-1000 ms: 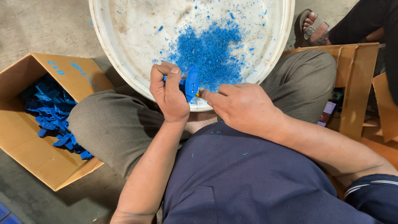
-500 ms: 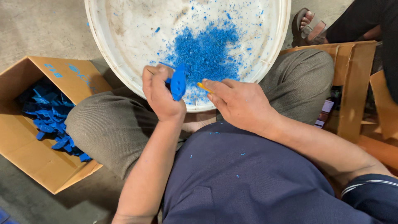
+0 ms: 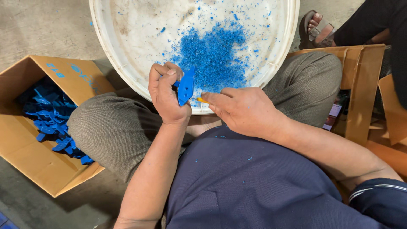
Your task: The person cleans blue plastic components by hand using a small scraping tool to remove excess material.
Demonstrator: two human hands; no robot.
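My left hand (image 3: 164,94) grips a small flat blue plastic part (image 3: 185,86) upright over the near rim of a big white basin (image 3: 106,46). My right hand (image 3: 242,110) holds a thin yellow-handled tool (image 3: 201,100) whose tip touches the part's edge. A heap of blue plastic shavings (image 3: 214,55) lies in the basin just beyond both hands. The basin rests between my knees, which are in grey trousers.
An open cardboard box (image 3: 40,165) at my left knee holds several blue plastic parts (image 3: 51,116). More cardboard boxes (image 3: 360,85) stand at the right. Another person's sandalled foot (image 3: 316,27) and dark-clothed leg show at the top right. The floor is concrete.
The blue part has turned in my left hand and now stands more upright. The tool in my right hand stays at its edge. Both hands have shifted slightly.
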